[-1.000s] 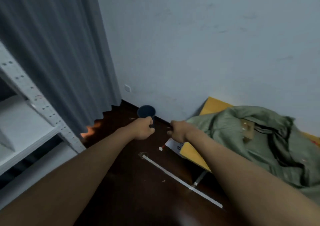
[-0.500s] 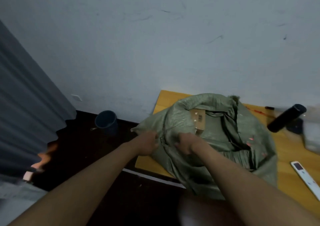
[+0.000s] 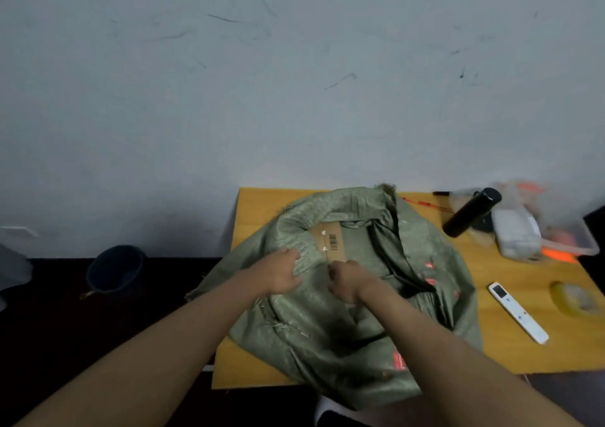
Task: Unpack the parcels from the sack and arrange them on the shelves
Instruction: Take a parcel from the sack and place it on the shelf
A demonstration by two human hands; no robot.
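Note:
A green woven sack (image 3: 353, 302) lies slumped on a yellow wooden table (image 3: 510, 295), its mouth open toward the wall. Inside the mouth shows a brown cardboard parcel (image 3: 330, 241) with a barcode label. My left hand (image 3: 281, 276) grips the near rim of the sack's mouth, fingers curled into the fabric. My right hand (image 3: 348, 280) grips the same rim just to the right, beside the parcel's lower edge. The rest of the sack's contents are hidden by the fabric.
On the table's right side lie a black bottle (image 3: 471, 212) on its side, a white remote (image 3: 517, 312), a tape roll (image 3: 576, 300) and a clear tray (image 3: 569, 243) with bags. A dark bin (image 3: 113, 267) stands on the dark floor left of the table.
The view swung right from the shelf and curtain to the table. Both hands moved from above the floor onto the sack's rim and now grip it nearer the parcel.

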